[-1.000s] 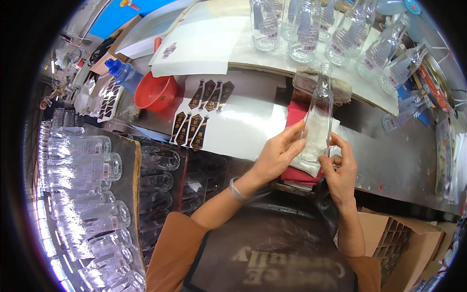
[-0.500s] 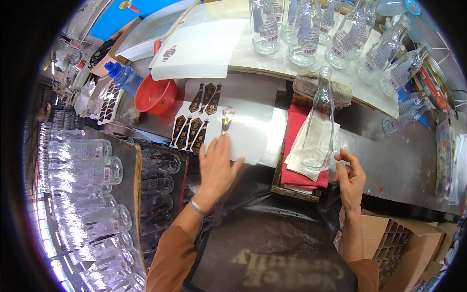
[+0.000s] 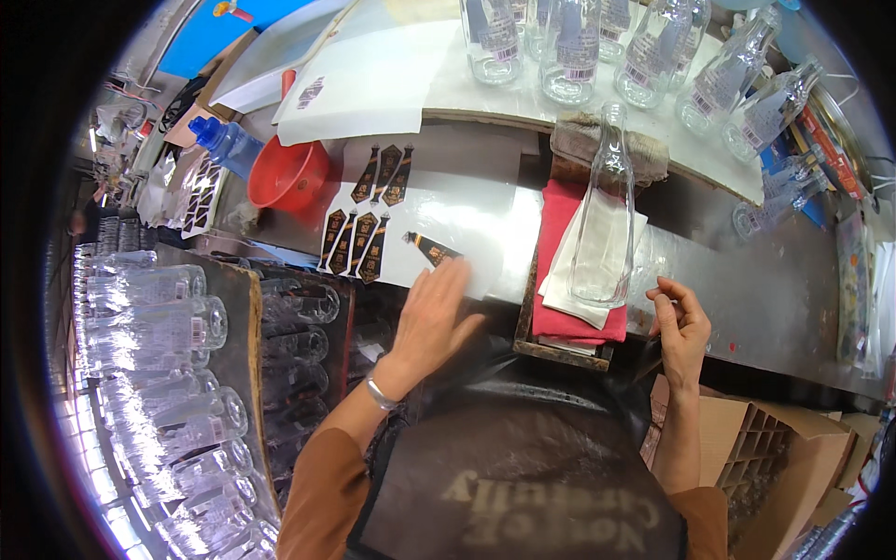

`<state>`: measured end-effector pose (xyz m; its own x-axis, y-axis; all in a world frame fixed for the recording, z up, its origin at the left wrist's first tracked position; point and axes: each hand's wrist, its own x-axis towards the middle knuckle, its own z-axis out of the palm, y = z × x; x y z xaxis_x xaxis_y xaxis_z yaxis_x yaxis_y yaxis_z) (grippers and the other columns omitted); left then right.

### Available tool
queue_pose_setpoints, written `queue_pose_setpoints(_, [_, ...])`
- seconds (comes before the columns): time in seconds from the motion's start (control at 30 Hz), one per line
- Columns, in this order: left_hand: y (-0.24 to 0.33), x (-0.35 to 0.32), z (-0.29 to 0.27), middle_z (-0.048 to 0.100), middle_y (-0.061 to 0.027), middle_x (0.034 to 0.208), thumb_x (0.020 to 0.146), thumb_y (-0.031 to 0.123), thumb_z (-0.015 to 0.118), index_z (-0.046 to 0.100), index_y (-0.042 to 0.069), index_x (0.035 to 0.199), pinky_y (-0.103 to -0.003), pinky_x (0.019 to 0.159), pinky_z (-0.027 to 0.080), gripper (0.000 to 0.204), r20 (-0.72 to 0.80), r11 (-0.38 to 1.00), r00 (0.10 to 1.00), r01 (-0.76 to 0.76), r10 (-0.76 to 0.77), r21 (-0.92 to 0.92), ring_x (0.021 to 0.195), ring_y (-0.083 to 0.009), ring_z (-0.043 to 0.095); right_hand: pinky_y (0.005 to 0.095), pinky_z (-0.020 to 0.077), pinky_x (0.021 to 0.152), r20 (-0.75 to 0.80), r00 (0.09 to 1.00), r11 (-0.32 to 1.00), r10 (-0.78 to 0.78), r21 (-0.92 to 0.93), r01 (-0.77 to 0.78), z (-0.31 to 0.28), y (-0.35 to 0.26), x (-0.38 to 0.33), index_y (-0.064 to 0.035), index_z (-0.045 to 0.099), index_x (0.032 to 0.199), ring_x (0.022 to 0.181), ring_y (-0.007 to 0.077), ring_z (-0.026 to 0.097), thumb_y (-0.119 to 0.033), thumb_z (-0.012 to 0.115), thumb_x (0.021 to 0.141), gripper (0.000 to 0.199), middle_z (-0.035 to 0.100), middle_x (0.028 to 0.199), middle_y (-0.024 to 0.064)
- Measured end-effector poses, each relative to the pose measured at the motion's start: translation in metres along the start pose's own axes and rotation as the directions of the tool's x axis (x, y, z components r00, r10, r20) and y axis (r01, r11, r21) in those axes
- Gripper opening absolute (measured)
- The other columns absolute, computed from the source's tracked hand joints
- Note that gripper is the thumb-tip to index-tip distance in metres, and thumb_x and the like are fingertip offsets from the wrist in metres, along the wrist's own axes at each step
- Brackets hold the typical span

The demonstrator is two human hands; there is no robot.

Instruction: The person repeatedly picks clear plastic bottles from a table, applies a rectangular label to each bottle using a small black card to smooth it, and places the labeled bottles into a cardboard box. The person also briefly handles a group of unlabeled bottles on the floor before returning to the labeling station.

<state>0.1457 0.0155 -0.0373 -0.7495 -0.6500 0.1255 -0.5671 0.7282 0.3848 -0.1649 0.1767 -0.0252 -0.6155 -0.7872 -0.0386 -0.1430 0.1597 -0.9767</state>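
A black, gold-marked tie-shaped label [image 3: 431, 248] is at the fingertips of my left hand [image 3: 434, 313], above the pale work surface. The fingers look pinched on its lower end, though they are slightly blurred. Several similar labels [image 3: 368, 245] lie in two rows on a white sheet to the left. My right hand [image 3: 683, 331] is half curled, thumb near the forefinger, with nothing seen in it. Beside it, a clear glass bottle [image 3: 602, 238] lies on a white cloth [image 3: 557, 289] over a red cloth [image 3: 553, 238], its neck on a rolled, worn towel [image 3: 571, 149].
Several clear bottles [image 3: 571, 56] stand on the raised white board [image 3: 439, 70]. A red bowl [image 3: 280, 177] and a blue bottle [image 3: 224, 145] sit at the left. Stacked bottles [image 3: 163, 322] fill the lower left; a divided cardboard box [image 3: 714, 434] is low at the right.
My left hand has moved right, and the label at its fingertips has swung from upright to slanted. My right hand stays beside the bottle. The whole view has shifted slightly.
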Motion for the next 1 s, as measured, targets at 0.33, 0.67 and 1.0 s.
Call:
queue_pose_setpoints(0.33, [-0.025, -0.016, 0.026, 0.050, -0.0158, 0.147, 0.080, 0.006, 0.076, 0.057, 0.007, 0.136, -0.051, 0.116, 0.031, 0.060, -0.206, 0.983, 0.976, 0.102, -0.069, 0.153, 0.139, -0.0338, 0.044, 0.0198, 0.0453, 0.057, 0.103, 0.992, 0.986, -0.078, -0.140, 0.092, 0.009, 0.005, 0.003, 0.0042, 0.064, 0.120, 0.065, 0.0050, 0.055, -0.010, 0.063, 0.099, 0.026, 0.071, 0.098, 0.0081])
queue_pose_setpoints(0.67, [-0.027, -0.023, 0.014, 0.072, -0.0126, 0.118, 0.086, 0.003, 0.073, 0.073, 0.005, 0.105, -0.047, 0.106, 0.045, 0.019, -0.352, 0.998, 0.935, 0.056, -0.043, 0.027, 0.118, -0.0301, 0.065, 0.0203, 0.0448, 0.057, 0.096, 0.995, 0.993, -0.002, -0.114, 0.013, 0.007, 0.010, 0.000, 0.0043, 0.064, 0.120, 0.065, 0.0054, 0.055, -0.010, 0.064, 0.097, 0.027, 0.072, 0.095, 0.0089])
queue_pose_setpoints(1.0, [-0.031, -0.014, 0.011, 0.067, -0.0127, 0.127, 0.084, 0.000, 0.072, 0.070, 0.004, 0.114, -0.045, 0.105, 0.047, 0.030, -0.279, 0.994, 0.959, -0.025, 0.054, 0.108, 0.123, -0.0299, 0.062, 0.0211, 0.0454, 0.056, 0.056, 0.998, 0.999, 0.038, 0.014, -0.039, 0.004, 0.020, -0.002, 0.0050, 0.067, 0.116, 0.065, 0.0056, 0.058, -0.010, 0.065, 0.096, 0.025, 0.071, 0.091, 0.0075])
